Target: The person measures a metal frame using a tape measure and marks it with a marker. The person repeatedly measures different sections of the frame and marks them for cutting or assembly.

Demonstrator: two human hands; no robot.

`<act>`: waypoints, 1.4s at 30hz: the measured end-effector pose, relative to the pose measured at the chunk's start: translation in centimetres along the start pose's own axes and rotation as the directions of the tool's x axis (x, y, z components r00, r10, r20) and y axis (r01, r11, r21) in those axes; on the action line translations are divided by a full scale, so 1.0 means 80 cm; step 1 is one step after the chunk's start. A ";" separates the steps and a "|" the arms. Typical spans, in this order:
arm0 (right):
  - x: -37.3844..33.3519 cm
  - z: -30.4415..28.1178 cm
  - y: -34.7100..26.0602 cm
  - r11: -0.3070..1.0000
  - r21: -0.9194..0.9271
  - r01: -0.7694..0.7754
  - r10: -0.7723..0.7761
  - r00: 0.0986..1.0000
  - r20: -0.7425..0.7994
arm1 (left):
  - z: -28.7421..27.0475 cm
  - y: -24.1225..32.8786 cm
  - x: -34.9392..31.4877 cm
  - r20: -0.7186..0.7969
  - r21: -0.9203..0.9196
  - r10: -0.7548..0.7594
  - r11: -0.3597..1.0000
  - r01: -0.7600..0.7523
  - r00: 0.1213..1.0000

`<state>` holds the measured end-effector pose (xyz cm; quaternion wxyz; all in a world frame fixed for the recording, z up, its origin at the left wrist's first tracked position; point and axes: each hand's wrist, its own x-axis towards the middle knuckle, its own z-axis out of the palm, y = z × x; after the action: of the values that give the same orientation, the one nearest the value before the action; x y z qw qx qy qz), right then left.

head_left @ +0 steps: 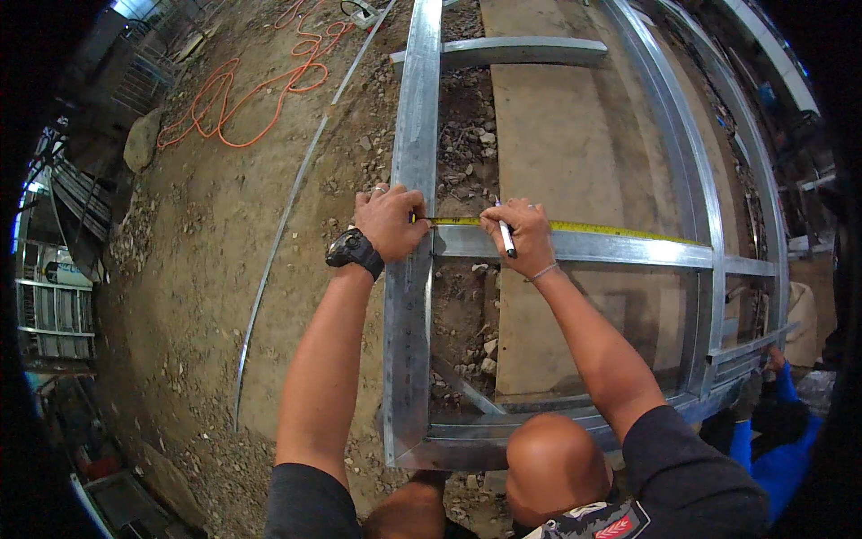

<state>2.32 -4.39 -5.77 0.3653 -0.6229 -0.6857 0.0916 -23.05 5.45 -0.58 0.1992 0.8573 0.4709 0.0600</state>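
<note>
A yellow tape measure (pixel 620 231) is stretched along a metal crosspiece (pixel 628 252) of a silver steel frame. My left hand (pixel 392 220), with a black watch on the wrist, is closed around the tape's near-left end, over the frame's left rail (pixel 411 314). Its fingers hide most of what is in the grip; a bit of yellow and black shows by the thumb. In my right hand (pixel 524 235) is a white marker pen (pixel 506 240) with a dark end, held slantwise. The fingers of that hand rest at the tape's edge, over the crosspiece.
Another short metal piece (pixel 530 51) spans the frame farther off. Brown boards (pixel 575 135) lie beneath it. To the left, a long thin metal strip (pixel 283 225) and an orange cord (pixel 229 99) lie on stony dirt. A person in blue sleeves (pixel 779 449) is at the lower right.
</note>
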 end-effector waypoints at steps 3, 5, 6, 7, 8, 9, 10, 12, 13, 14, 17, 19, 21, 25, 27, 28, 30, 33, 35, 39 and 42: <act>0.002 -0.004 -0.003 1.000 0.007 -0.006 0.006 1.000 0.007 | -0.004 0.008 -0.001 0.016 0.020 -0.062 0.998 0.061 0.998; 0.002 -0.006 -0.002 1.000 -0.002 -0.004 0.004 1.000 0.015 | -0.003 0.014 -0.001 0.001 0.029 -0.078 0.997 0.078 0.997; 0.003 -0.005 -0.003 1.000 -0.008 -0.005 0.005 1.000 0.023 | -0.001 0.012 -0.002 -0.016 0.030 -0.077 0.997 0.077 0.997; 0.003 -0.005 -0.004 1.000 -0.014 -0.005 0.006 1.000 0.031 | 0.001 0.009 -0.003 -0.032 0.032 -0.076 0.997 0.077 0.997; 0.002 -0.006 -0.005 1.000 -0.015 -0.014 0.015 0.999 0.035 | 0.003 0.006 -0.005 -0.023 0.000 -0.075 0.997 0.075 0.997; 0.002 -0.006 -0.006 1.000 -0.013 -0.020 0.020 0.999 0.038 | 0.001 0.002 -0.006 -0.016 -0.029 -0.078 0.997 0.077 0.997; 0.002 -0.005 -0.007 1.000 -0.010 -0.026 0.026 0.999 0.042 | 0.001 -0.001 -0.008 -0.009 -0.058 -0.080 0.995 0.080 0.997; 0.003 -0.003 -0.006 1.000 -0.012 -0.020 0.020 0.999 0.032 | 0.004 0.004 -0.009 -0.033 -0.045 -0.129 0.991 0.128 0.991; 0.002 -0.002 -0.005 1.000 -0.016 -0.018 0.018 0.999 0.028 | 0.005 0.010 -0.008 -0.044 -0.042 -0.152 0.988 0.150 0.987; 0.001 -0.003 -0.003 1.000 -0.015 -0.016 0.016 1.000 0.021 | 0.005 0.014 -0.007 -0.028 -0.050 -0.180 0.983 0.179 0.983; 0.003 -0.003 -0.004 1.000 -0.018 0.000 0.001 1.000 0.009 | 0.003 0.021 -0.002 -0.032 -0.040 -0.228 0.973 0.227 0.973; 0.003 -0.003 -0.004 0.999 -0.032 0.007 -0.007 1.000 0.014 | 0.007 0.023 -0.001 -0.094 0.014 -0.205 0.978 0.207 0.974; 0.001 -0.002 -0.006 0.999 -0.033 0.009 -0.008 1.000 0.006 | 0.010 0.023 -0.002 -0.094 0.017 -0.218 0.975 0.221 0.971; 0.001 -0.003 -0.007 0.999 -0.033 0.005 -0.005 1.000 0.001 | 0.012 0.021 -0.001 -0.084 0.011 -0.219 0.975 0.221 0.972; 0.001 -0.004 -0.007 0.999 -0.045 0.007 -0.006 1.000 0.017 | 0.014 0.019 0.000 -0.101 0.010 -0.211 0.977 0.213 0.972; 0.001 -0.005 -0.007 0.999 -0.052 0.007 -0.006 1.000 0.026 | 0.016 0.017 0.001 -0.109 0.009 -0.207 0.978 0.209 0.972; 0.002 -0.003 -0.007 0.998 -0.051 0.039 -0.039 0.999 -0.011 | 0.018 0.015 0.002 -0.093 0.000 -0.218 0.976 0.219 0.972; 0.001 -0.001 -0.007 0.998 -0.043 0.055 -0.056 0.998 -0.037 | 0.016 0.011 0.006 -0.056 -0.026 -0.234 0.972 0.233 0.971; 0.002 -0.001 -0.008 0.999 -0.036 0.041 -0.042 0.999 -0.024 | 0.016 0.007 0.006 -0.045 -0.034 -0.242 0.970 0.241 0.969; -0.001 -0.003 -0.005 0.999 -0.050 0.013 -0.012 1.000 0.003 | 0.013 0.016 0.010 0.007 -0.029 -0.276 0.961 0.276 0.961; -0.002 -0.003 -0.004 0.998 -0.052 0.017 -0.018 1.000 -0.004 | 0.011 0.020 0.010 -0.004 -0.013 -0.272 0.962 0.272 0.962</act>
<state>2.21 -4.68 -5.49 0.3513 -0.6264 -0.6924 0.0690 -21.12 5.09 -0.81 0.2095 0.7830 0.5845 0.0374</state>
